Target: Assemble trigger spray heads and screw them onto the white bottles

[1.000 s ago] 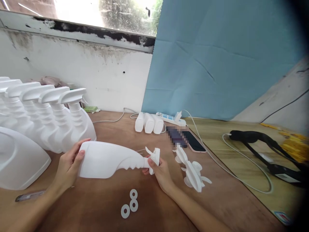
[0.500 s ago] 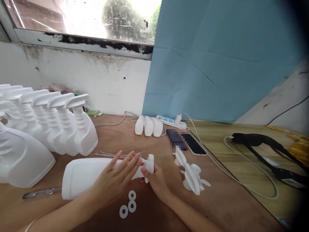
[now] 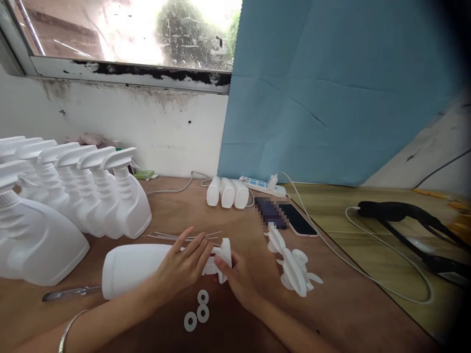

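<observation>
A white spray bottle [image 3: 134, 269] lies on its side on the table, base to the left. My left hand [image 3: 186, 262] rests against its upper body near the neck, fingers stretched and not wrapped around it. At the neck end is a white trigger sprayer head [image 3: 225, 255]. My right hand [image 3: 241, 282] grips this head, thumb in front and fingers partly hidden behind it. Below the hands lie three white ring washers [image 3: 202, 313]. Several thin clear tubes [image 3: 162, 236] lie just behind the bottle.
Several upright spray bottles [image 3: 128, 206] stand at left. A screwdriver-like tool [image 3: 69, 293] lies by the bottle's base. Loose sprayer heads [image 3: 294, 269], a phone [image 3: 298, 219], white blocks [image 3: 227, 192] and a power strip [image 3: 263, 186] are to the right, with a cable [image 3: 386, 289].
The lying bottle has shifted slightly right. My left fingers have drawn closer together at its neck, and the sprayer head has turned a little in my right hand.
</observation>
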A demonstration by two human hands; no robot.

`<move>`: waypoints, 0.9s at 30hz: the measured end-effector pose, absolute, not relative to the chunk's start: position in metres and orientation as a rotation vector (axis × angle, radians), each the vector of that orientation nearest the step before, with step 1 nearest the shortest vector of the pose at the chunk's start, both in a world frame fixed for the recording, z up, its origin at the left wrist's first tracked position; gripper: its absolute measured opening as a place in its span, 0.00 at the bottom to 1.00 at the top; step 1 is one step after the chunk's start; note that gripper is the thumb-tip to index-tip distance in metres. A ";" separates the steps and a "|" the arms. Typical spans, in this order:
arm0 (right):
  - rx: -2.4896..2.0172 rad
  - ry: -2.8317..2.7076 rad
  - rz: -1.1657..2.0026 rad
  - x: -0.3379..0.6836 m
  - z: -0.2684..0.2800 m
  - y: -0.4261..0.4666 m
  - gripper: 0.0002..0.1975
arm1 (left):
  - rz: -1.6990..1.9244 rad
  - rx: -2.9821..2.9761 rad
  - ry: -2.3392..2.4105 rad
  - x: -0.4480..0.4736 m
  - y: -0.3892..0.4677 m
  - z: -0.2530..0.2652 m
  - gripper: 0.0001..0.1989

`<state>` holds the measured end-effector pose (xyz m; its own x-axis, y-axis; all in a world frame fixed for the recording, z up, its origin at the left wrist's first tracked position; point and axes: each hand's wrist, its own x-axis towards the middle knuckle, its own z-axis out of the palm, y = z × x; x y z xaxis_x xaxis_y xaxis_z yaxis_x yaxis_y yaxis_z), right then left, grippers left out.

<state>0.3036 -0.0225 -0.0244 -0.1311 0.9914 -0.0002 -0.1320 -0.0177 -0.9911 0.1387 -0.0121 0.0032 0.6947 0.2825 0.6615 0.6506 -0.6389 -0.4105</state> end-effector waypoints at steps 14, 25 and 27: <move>-0.811 -1.282 1.510 0.306 -0.039 -0.018 0.27 | -0.734 -2.287 -0.732 0.126 -0.020 0.013 0.14; -0.698 -1.219 1.678 0.309 -0.030 -0.016 0.22 | -0.783 -2.007 -1.078 0.037 -0.035 0.079 0.25; -0.702 -1.215 1.683 0.308 -0.031 -0.016 0.22 | -0.760 -1.949 -1.086 0.017 -0.033 0.078 0.29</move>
<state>0.3080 -0.0156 -0.0309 -0.4190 0.9059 0.0622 -0.3439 -0.0949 -0.9342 0.0173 -0.0326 0.0780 0.4598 0.4232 0.7807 0.8785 -0.3450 -0.3304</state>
